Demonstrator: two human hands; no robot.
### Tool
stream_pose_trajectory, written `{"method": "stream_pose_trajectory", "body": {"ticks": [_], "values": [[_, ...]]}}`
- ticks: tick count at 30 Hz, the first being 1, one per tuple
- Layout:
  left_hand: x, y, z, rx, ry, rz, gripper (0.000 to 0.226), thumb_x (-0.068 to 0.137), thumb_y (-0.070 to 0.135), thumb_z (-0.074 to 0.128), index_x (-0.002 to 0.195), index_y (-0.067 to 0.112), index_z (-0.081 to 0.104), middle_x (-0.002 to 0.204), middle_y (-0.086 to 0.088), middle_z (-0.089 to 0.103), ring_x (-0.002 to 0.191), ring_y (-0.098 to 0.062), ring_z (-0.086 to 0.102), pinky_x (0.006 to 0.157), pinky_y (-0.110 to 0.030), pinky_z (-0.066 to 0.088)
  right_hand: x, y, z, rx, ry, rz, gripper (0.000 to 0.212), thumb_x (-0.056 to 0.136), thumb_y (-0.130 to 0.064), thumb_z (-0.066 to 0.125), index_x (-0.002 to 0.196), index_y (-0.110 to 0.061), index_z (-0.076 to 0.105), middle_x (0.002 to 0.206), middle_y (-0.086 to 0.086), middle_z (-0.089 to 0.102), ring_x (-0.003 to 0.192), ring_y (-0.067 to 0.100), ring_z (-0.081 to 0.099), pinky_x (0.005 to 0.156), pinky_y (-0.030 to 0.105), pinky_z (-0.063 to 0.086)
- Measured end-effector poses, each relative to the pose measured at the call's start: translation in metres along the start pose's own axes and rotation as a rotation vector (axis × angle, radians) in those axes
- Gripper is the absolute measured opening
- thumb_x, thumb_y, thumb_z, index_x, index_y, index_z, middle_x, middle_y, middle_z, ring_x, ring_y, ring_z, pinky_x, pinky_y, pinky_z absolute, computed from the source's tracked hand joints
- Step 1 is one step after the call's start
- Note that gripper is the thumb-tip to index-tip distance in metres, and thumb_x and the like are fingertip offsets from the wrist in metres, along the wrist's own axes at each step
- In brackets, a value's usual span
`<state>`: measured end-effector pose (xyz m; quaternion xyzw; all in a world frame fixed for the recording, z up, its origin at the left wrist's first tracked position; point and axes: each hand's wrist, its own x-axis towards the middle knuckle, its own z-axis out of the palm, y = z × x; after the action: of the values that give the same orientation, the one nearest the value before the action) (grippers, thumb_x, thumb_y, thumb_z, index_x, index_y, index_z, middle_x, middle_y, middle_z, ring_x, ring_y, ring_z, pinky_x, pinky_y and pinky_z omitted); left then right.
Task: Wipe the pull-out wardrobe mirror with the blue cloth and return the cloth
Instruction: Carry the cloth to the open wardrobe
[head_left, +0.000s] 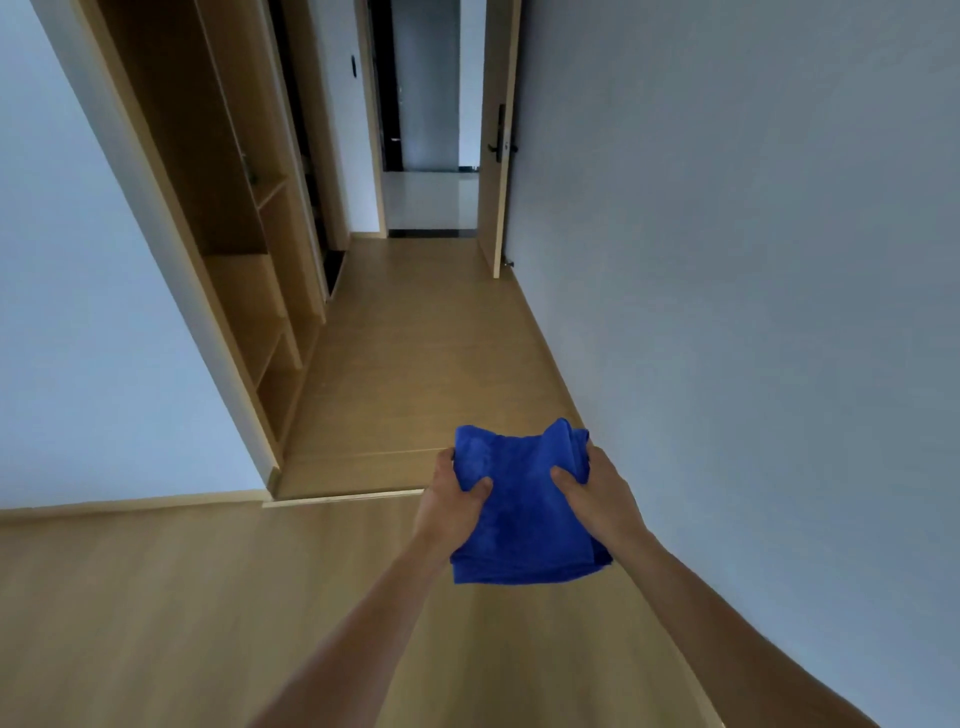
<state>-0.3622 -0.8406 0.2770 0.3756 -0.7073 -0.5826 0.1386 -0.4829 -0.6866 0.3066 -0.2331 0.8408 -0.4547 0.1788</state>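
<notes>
we hold the blue cloth (524, 512) out in front of us, folded into a rough square, above the wooden floor (156, 613). left hand (453, 506) grips its left edge, thumb curled over the top face; right hand (597, 493) grips the right edge the same way, thumb pressed into the pile. both hands closed on the cloth, nothing else in them.

wardrobe (228, 218) stands well ahead on the left, open, bare shelves showing. no mirror visible from here; a narrow panel along the wardrobe's far side may be the pull-out, but the wide-angle view is too stretched to say.

progress, as we judge it: cloth is in hand, so either the fetch is done and the wipe is ahead, or the wipe is over and the return is left. the frame alone doesn't settle which. the cloth's resting place is not in sight.

door (496, 171) ahead stands open, dark handle and lock on it. no brand, label or writing readable anywhere.
</notes>
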Motion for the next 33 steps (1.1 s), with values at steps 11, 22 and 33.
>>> {"method": "stream_pose_trajectory", "body": {"ticks": [11, 22, 33], "values": [[0.1, 0.006, -0.057, 0.066, 0.111, -0.016, 0.058, 0.097, 0.034, 0.064, 0.146, 0.025, 0.034, 0.103, 0.011, 0.057, 0.093, -0.019, 0.062, 0.085, -0.041, 0.056, 0.104, -0.046, 0.061, -0.019, -0.057, -0.001, 0.022, 0.096, -0.032, 0.059, 0.113, -0.019, 0.055, 0.102, -0.001, 0.067, 0.089, 0.018, 0.066, 0.082, 0.041, 0.056], [0.221, 0.028, -0.062, 0.113, 0.202, -0.052, 0.06, 0.097, 0.032, 0.064, 0.148, 0.024, 0.033, 0.094, 0.025, 0.048, 0.078, 0.003, 0.054, 0.053, -0.013, 0.04, 0.246, -0.051, 0.086, -0.009, -0.137, 0.014, 0.027, 0.095, -0.035, 0.059, 0.116, -0.02, 0.052, 0.103, -0.003, 0.066, 0.087, 0.015, 0.064, 0.069, 0.031, 0.05], [0.343, 0.084, -0.027, 0.085, 0.248, -0.025, 0.06, 0.097, 0.03, 0.064, 0.148, 0.022, 0.033, 0.11, 0.005, 0.058, 0.092, -0.017, 0.061, 0.078, -0.036, 0.055, 0.39, -0.063, 0.056, 0.05, -0.197, -0.009, 0.023, 0.096, -0.028, 0.059, 0.115, -0.016, 0.052, 0.1, 0.0, 0.065, 0.085, 0.015, 0.063, 0.062, 0.025, 0.044]]}}
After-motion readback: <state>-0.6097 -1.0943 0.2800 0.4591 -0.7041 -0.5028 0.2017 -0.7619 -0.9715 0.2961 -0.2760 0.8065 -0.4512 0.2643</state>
